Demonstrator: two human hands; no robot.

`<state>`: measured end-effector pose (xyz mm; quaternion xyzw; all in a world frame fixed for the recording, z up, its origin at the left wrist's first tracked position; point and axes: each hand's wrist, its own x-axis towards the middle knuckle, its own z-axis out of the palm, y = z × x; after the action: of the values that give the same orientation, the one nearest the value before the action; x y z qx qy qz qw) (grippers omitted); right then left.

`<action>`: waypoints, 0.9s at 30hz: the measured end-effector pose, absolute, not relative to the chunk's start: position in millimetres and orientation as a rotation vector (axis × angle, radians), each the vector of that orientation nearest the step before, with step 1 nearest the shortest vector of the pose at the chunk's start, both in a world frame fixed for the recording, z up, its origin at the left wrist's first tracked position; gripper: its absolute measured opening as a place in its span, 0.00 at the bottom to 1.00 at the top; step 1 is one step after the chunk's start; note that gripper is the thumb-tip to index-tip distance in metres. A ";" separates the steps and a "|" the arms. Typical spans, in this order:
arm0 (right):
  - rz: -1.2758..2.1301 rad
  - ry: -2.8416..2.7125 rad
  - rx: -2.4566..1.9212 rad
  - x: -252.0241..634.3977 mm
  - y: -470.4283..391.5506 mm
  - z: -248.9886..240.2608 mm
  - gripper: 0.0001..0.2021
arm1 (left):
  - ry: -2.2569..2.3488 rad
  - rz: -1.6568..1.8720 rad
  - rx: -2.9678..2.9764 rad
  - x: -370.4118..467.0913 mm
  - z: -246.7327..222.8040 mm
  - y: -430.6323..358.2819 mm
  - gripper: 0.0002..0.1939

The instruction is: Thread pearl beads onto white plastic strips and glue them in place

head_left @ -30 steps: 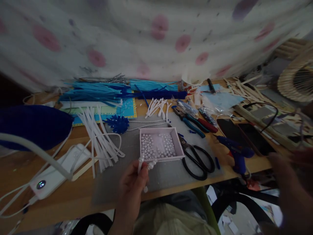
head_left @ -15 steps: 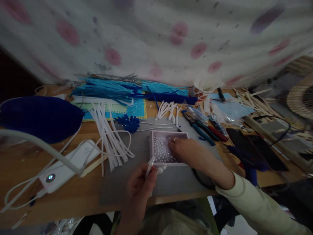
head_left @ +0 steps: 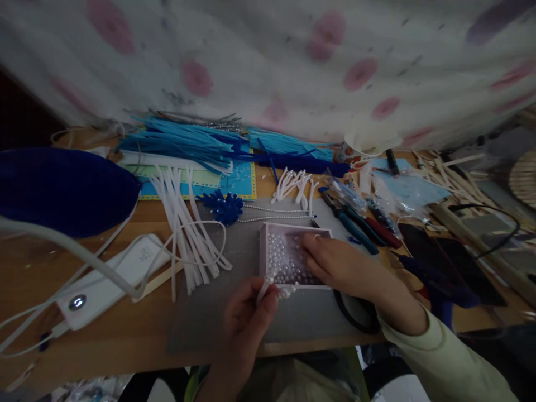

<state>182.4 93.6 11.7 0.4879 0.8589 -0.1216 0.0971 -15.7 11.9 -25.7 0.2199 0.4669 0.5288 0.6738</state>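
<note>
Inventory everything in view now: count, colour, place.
Box: 1, pale pink, on mat
Beads: many, pearly, in box
Mat: 1, grey, on table
Table: 1, brown, below mat
Pipe cleaners: many, blue, back
Strips: many, white, left of box
Tipped stems: several, white, behind box
Tufted cluster: 1, blue, behind box, left
Bead strands: 2, white, behind box
Tool handles: several, teal and red, right
Scissors: 1, black, mostly hidden, right
Glue gun: 1, blue, right
Phones: 2, dark, right
Power bank: 1, white, left
Rounded object: 1, dark blue, far left
Wooden sticks: many, pale, back right
Curtain: 1, white, pink-spotted, back
Left hand: 1, bare, by box, holding beaded stem
Right hand: 1, bare, fingers in box
</note>
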 end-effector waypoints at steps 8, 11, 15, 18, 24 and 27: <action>-0.701 2.946 1.748 187.4 83.5 10.9 0.12 | 1.015 1.176 0.390 -6.3 -22.3 15.1 0.20; -0.808 3.064 1.822 189.7 80.1 6.2 0.05 | 1.009 1.166 0.407 -4.8 -23.4 17.1 0.21; -1.122 3.186 2.003 189.5 68.6 6.1 0.05 | 1.017 1.166 0.396 -5.6 -21.8 18.2 0.19; -1.481 3.205 2.083 184.2 58.2 9.3 0.05 | 0.998 1.108 0.444 -6.0 -17.2 18.2 0.20; -1.906 3.150 2.061 176.1 50.3 11.1 0.03 | 1.024 1.048 0.477 -4.3 -9.5 18.0 0.22; -1.931 3.158 2.007 175.8 50.1 11.5 0.03 | 0.998 1.042 0.514 -4.3 -9.4 18.1 0.22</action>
<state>175.8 50.1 11.5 0.4102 0.6454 -0.3946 -0.5094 -4.3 18.1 -9.4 0.2324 0.4516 0.4716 0.7208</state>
